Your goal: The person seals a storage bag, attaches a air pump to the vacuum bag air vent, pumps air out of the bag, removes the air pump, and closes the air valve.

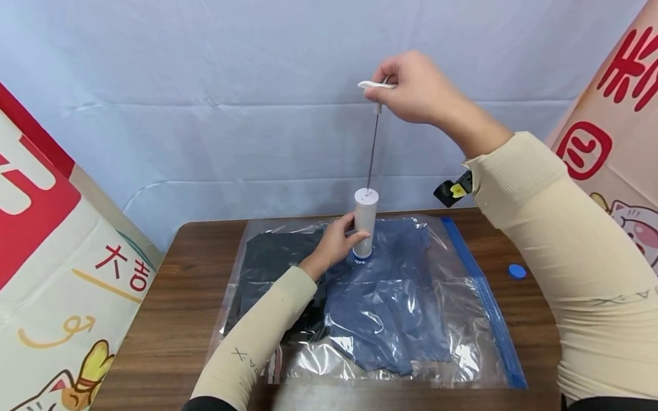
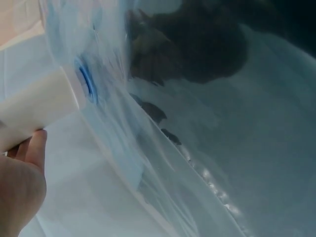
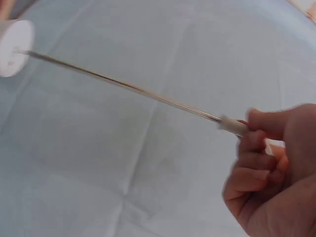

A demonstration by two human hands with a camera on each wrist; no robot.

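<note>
A white hand pump (image 1: 365,220) stands upright on the blue valve (image 1: 362,254) of a clear vacuum storage bag (image 1: 475,325). My left hand (image 1: 334,242) grips the pump's barrel low down, fingers and thumb around it. High above, my right hand (image 1: 411,85) holds the white pump handle (image 1: 366,84), and the thin metal rod (image 1: 372,151) is drawn far out of the barrel. Inside the bag lie a blue garment (image 1: 385,319) and a dark garment (image 1: 277,257). The left wrist view shows the barrel (image 2: 42,108) meeting the blue valve ring (image 2: 86,81).
A round blue cap (image 1: 517,272) lies on the brown wooden table (image 1: 154,319), right of the bag's blue zip edge (image 1: 483,297). A pale cloth (image 1: 257,114) hangs behind the table. Printed banners (image 1: 61,245) flank it on both sides. A black strap (image 1: 452,190) hangs by the right wrist.
</note>
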